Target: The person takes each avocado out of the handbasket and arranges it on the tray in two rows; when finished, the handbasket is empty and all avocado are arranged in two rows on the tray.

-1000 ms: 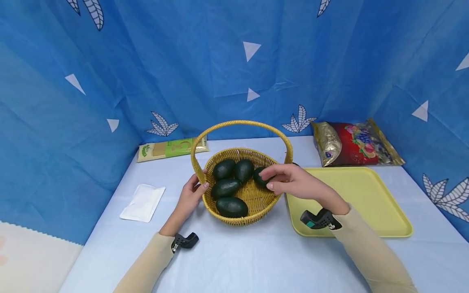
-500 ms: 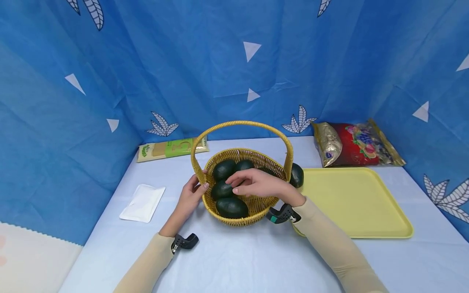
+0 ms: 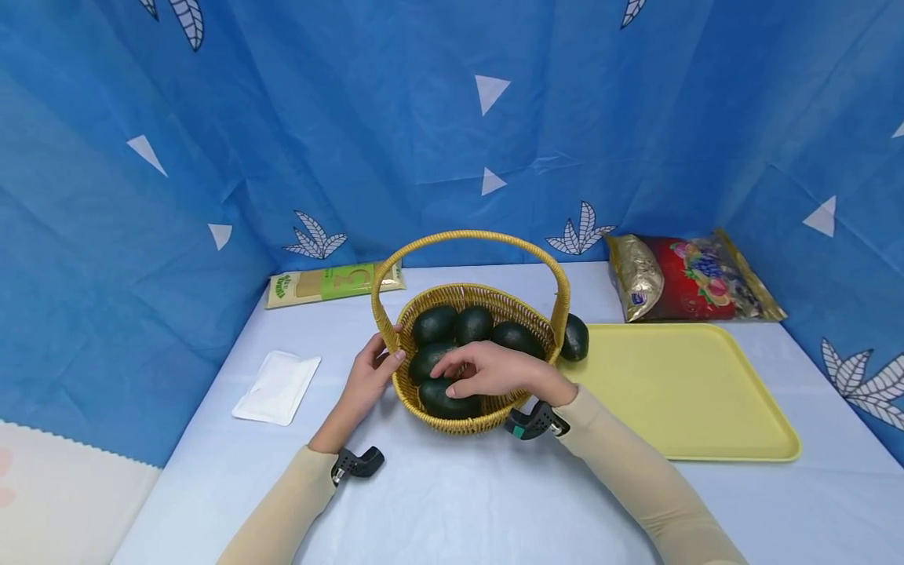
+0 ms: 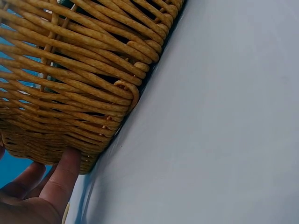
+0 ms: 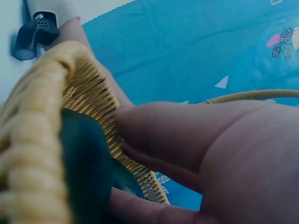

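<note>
The left hand [image 3: 367, 378] grips the wicker basket [image 3: 452, 420] at its 9 o'clock rim. The right hand [image 3: 494, 370] curls over the nearest avocado [image 3: 441, 399], at 6 o'clock inside; another avocado [image 3: 575, 337] lies outside at 3 o'clock.

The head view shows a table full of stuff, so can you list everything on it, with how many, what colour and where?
basket: one, yellow wicker with an arched handle, middle of the table.
avocados in the basket: five, dark green, lying inside the basket.
avocado outside: one, dark green, on the table between basket and tray.
tray: one, pale yellow, right of the basket.
snack bag: one, red and gold, back right.
flat packet: one, green and tan, back left.
white pouch: one, white, left of the basket.
table: one, light blue cover.
backdrop: blue cloth with white leaves and triangles.
left hand: grips the basket's left rim.
right hand: curled over the nearest avocado.
</note>
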A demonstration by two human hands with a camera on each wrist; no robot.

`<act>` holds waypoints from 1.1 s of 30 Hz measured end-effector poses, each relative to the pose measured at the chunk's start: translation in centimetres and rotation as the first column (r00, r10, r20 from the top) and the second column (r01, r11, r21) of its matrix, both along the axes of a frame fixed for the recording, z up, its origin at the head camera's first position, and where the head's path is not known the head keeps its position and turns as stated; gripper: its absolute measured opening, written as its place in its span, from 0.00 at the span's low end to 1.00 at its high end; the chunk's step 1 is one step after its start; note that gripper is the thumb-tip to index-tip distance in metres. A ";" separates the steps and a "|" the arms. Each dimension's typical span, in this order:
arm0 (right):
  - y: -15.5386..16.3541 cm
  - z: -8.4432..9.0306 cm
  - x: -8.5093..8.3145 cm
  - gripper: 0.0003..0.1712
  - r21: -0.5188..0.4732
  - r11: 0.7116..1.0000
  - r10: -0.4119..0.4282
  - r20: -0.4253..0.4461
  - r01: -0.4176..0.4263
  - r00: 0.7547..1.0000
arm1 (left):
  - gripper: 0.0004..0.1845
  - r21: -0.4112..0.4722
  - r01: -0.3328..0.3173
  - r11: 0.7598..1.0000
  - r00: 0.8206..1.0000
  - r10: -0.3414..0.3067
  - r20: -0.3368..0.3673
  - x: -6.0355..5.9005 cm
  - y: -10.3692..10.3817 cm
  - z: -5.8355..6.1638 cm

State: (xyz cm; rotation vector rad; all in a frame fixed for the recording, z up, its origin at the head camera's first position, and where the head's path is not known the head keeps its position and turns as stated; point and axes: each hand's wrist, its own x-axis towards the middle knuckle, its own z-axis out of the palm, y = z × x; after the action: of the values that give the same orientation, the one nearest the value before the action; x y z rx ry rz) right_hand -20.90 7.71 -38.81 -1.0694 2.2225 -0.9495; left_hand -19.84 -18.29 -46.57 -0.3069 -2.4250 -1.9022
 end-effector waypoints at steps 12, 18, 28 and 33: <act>0.1 -0.3 -0.1 0.19 0.072 0.995 0.066 -0.054 -0.062 0.996 | 0.27 -0.002 -0.003 1.000 1.000 0.003 -0.004 -0.1 0.0 0.1; 0.4 -0.5 -0.3 0.22 0.113 0.983 0.142 0.048 -0.147 0.989 | 0.27 -0.002 -0.002 1.000 1.000 0.002 -0.005 -0.1 0.0 -0.1; 0.6 -0.8 -0.6 0.25 0.058 0.980 0.186 0.100 -0.192 0.977 | 0.27 0.009 -0.006 1.000 1.000 0.006 -0.003 0.2 0.1 0.1; 0.7 -1.1 -0.8 0.26 0.027 0.979 0.200 0.090 -0.203 0.976 | 0.27 0.016 -0.009 1.000 1.000 0.010 -0.008 0.1 0.1 -0.1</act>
State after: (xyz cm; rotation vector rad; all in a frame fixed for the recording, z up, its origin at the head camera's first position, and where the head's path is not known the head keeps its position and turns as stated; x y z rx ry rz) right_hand -21.65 8.44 -39.89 -1.1882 2.0098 -0.8485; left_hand -19.70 -18.23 -46.65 -0.3014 -2.4009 -1.9112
